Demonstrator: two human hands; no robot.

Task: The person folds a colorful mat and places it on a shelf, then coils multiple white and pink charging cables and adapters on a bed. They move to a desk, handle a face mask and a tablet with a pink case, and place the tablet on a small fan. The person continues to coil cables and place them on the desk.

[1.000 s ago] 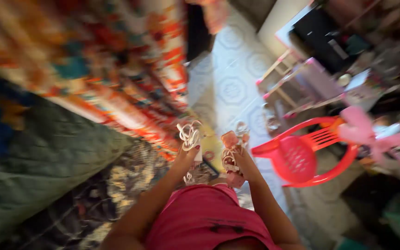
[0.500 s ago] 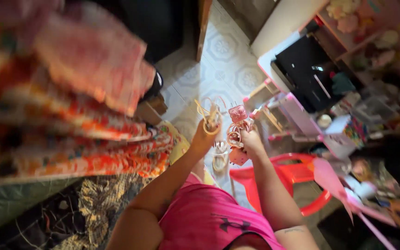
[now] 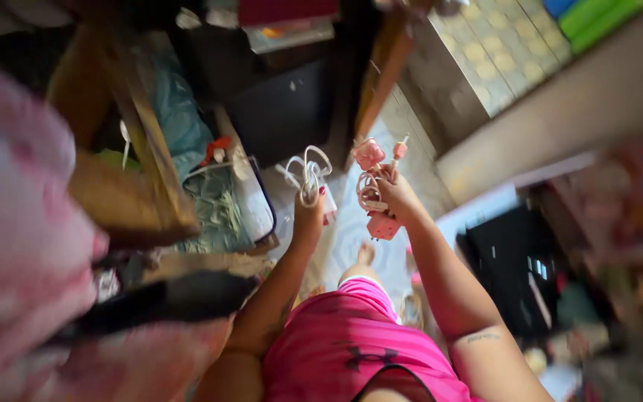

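My left hand (image 3: 308, 211) is raised in front of me and grips a coiled white cable (image 3: 307, 173) whose loops stick up above the fingers. Just to its right, my right hand (image 3: 394, 195) holds a bundle of pink cable with pink plug blocks (image 3: 372, 190); one block pokes up above the fingers and another hangs below them. The two hands are close together but apart. I wear a pink shirt (image 3: 351, 346), and my bare foot (image 3: 365, 254) shows on the pale tiled floor (image 3: 347, 231) below the hands.
A wooden frame (image 3: 146, 160) stands at the left with teal cloth (image 3: 176, 112) and clutter behind it. A dark doorway (image 3: 284, 104) lies ahead. Pink blurred fabric (image 3: 16, 223) fills the left edge. A black device (image 3: 511, 260) sits at the right.
The view has swung away from the patterned bedding and red plastic chair toward a wooden frame and dark doorway. Both hands keep their cable bundles raised, still side by side.
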